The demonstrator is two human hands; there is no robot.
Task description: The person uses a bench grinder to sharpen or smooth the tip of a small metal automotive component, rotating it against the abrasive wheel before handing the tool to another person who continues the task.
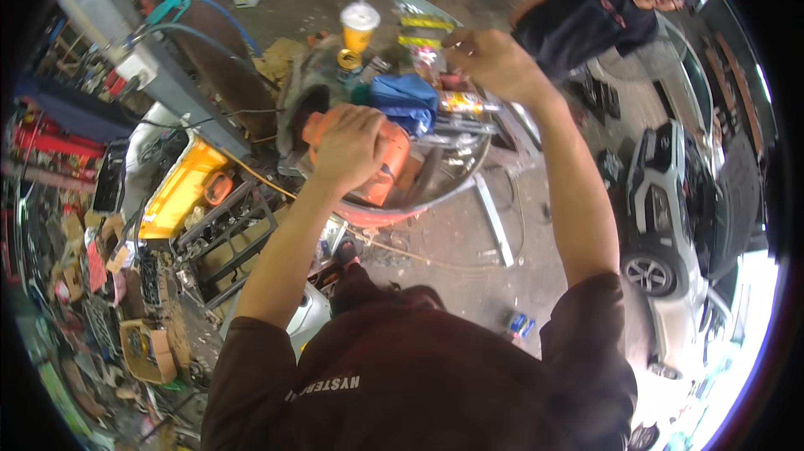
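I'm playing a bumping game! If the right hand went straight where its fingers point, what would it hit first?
The right hand would probably meet the yellow-striped item to its left first, though depth is unclear and it might pass above.

Looks smooth plastic on orange casing (402, 148) | wrinkled, cloth-like on blue bundle (404, 97) | metallic on silver bar (494, 221) | glossy on yellow panel (170, 195)
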